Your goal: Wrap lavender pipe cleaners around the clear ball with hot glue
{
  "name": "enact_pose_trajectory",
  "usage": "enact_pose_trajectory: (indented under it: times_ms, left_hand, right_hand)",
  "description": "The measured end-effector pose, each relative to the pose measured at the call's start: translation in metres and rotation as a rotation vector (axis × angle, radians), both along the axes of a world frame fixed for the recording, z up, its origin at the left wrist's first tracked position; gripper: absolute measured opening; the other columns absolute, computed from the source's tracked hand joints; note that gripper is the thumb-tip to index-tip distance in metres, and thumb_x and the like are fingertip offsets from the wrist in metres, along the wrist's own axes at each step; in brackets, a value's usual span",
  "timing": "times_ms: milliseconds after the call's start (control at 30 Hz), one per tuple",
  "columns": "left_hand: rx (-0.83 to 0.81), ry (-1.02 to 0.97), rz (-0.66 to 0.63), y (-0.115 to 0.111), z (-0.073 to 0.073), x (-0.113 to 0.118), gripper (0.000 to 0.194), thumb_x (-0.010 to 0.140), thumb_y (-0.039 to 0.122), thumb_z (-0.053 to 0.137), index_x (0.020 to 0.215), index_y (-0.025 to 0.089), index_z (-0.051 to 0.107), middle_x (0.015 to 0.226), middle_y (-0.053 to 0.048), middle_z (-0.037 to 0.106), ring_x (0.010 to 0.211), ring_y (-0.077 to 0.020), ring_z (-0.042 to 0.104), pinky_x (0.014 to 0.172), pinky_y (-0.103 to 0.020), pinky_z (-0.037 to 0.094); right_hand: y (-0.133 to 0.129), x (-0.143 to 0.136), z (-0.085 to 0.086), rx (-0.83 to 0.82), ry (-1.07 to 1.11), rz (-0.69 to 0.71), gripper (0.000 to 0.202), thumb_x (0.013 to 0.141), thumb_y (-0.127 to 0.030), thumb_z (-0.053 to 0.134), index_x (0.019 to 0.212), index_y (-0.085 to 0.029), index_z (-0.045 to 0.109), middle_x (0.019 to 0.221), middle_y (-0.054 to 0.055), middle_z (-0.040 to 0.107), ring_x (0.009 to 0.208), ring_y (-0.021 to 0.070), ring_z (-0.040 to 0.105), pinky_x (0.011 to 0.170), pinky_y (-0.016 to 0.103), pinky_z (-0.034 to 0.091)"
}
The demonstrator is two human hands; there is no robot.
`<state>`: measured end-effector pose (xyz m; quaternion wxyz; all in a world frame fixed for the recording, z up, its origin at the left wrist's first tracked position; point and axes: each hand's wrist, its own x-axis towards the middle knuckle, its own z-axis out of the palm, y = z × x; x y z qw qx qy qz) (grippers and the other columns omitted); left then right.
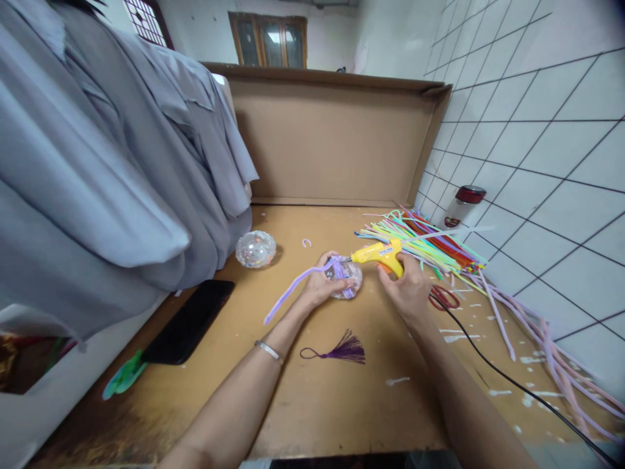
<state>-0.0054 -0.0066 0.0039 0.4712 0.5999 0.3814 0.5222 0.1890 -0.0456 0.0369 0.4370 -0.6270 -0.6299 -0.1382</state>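
Observation:
My left hand [322,285] is closed around a clear, faceted ball [355,276] that has purple pipe cleaner wound on it. A loose length of the purple pipe cleaner [291,288] trails off to the left. My right hand [406,286] grips a yellow glue gun [378,253] by its handle, a glue stick poking out behind. The gun's nozzle points at the pipe cleaner on the ball; whether it touches, I cannot tell. Below the hands lies a dark purple tassel [344,350] with a loop.
A second clear faceted piece [256,249] stands at the left, near a black phone [190,322]. Bundled coloured pipe cleaners [424,241], red-handled scissors [446,298] and a lidded jar [461,208] are at the right. The gun's black cord [512,381] crosses the table's right side.

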Motion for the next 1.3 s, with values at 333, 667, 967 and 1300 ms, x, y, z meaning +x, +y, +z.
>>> enact_pose_trajectory:
  times_ms: [333, 667, 967, 1300]
  left_hand:
    - [-0.006, 0.000, -0.024, -0.0010, 0.0029, 0.0009, 0.066, 0.052, 0.031, 0.082, 0.110, 0.018, 0.052, 0.094, -0.002, 0.063, 0.084, -0.0173, 0.062, 0.077, -0.028, 0.050]
    - [-0.025, 0.012, 0.013, -0.0015, 0.0040, 0.0013, 0.065, 0.049, 0.028, 0.082, 0.106, 0.017, 0.052, 0.094, -0.002, 0.063, 0.085, -0.0174, 0.061, 0.080, -0.030, 0.049]
    - [-0.004, -0.012, -0.035, -0.0007, 0.0029, 0.0017, 0.066, 0.051, 0.031, 0.081, 0.109, 0.019, 0.052, 0.095, -0.001, 0.064, 0.084, -0.0169, 0.062, 0.077, -0.028, 0.049]
    - [0.012, 0.000, -0.031, -0.0024, 0.0049, 0.0021, 0.063, 0.051, 0.028, 0.080, 0.107, 0.018, 0.054, 0.095, -0.002, 0.064, 0.083, -0.0170, 0.062, 0.078, -0.028, 0.049]
  right_hand:
    - [-0.0015, 0.0006, 0.0008, -0.021, -0.026, 0.006, 0.038, 0.083, -0.045, 0.048, 0.104, -0.015, 0.058, 0.099, 0.014, 0.067, 0.090, 0.0256, 0.062, 0.078, 0.034, 0.046]
    - [-0.0022, 0.0009, 0.0020, 0.011, -0.031, 0.035, 0.037, 0.084, -0.045, 0.046, 0.101, -0.015, 0.058, 0.098, 0.014, 0.068, 0.088, 0.0250, 0.063, 0.077, 0.033, 0.047]
    - [-0.0032, 0.0027, 0.0028, -0.027, -0.063, 0.023, 0.035, 0.084, -0.045, 0.047, 0.103, -0.017, 0.058, 0.099, 0.014, 0.068, 0.088, 0.0253, 0.063, 0.078, 0.034, 0.046]
    - [-0.0026, 0.0030, 0.0032, -0.009, -0.056, 0.030, 0.035, 0.084, -0.045, 0.046, 0.101, -0.016, 0.058, 0.095, 0.013, 0.068, 0.086, 0.0248, 0.062, 0.075, 0.033, 0.046]
